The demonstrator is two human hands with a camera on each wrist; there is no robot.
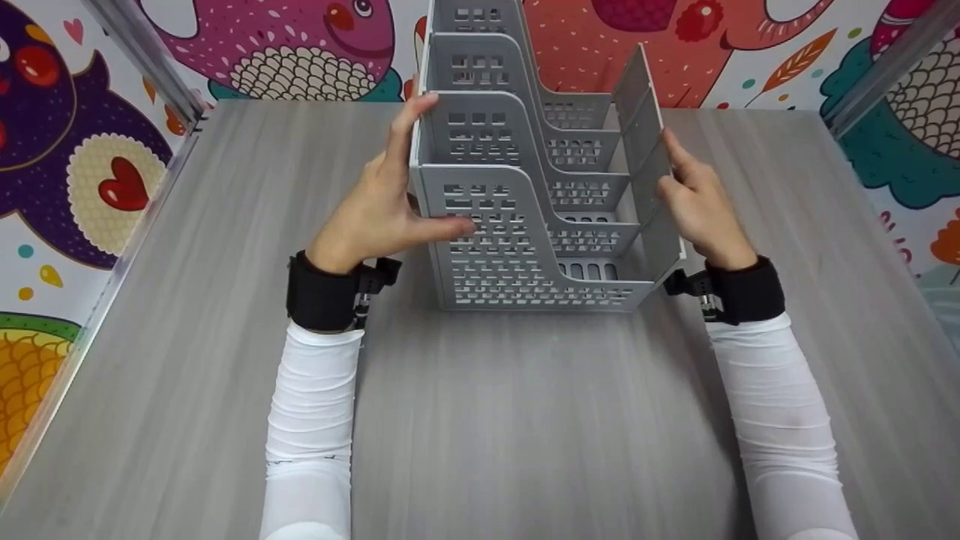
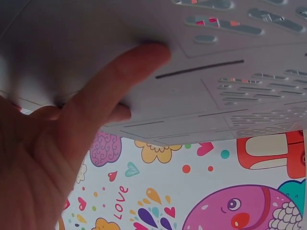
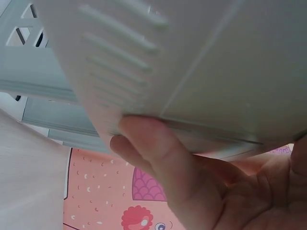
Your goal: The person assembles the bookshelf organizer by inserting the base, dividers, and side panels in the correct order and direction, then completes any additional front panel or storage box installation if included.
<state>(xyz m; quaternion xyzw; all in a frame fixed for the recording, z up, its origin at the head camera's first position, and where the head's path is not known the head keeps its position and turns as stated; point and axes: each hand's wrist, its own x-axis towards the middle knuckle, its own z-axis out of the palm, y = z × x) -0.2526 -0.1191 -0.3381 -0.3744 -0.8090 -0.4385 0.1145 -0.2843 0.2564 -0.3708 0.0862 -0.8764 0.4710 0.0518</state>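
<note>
A grey plastic file organizer (image 1: 480, 247) with several compartments and perforated dividers stands on the table in the head view, its tall side to the left. My left hand (image 1: 375, 202) grips its left front corner, thumb laid across the front divider and fingers along the outer left wall. In the left wrist view, that hand's fingers (image 2: 115, 76) lie against the slotted grey surface. On the low right side, my right hand (image 1: 701, 199) holds the upright right panel (image 1: 649, 150) at its edge. The right wrist view has fingertips (image 3: 144, 129) touching that panel's outer face.
The grey wood-grain table (image 1: 465, 420) extends around the organizer. Cartoon-printed walls (image 1: 300, 45) stand behind and at both sides, with metal frame posts (image 1: 154, 60) at the corners. Black straps (image 1: 322, 292) with small cameras are round both wrists, above white sleeves.
</note>
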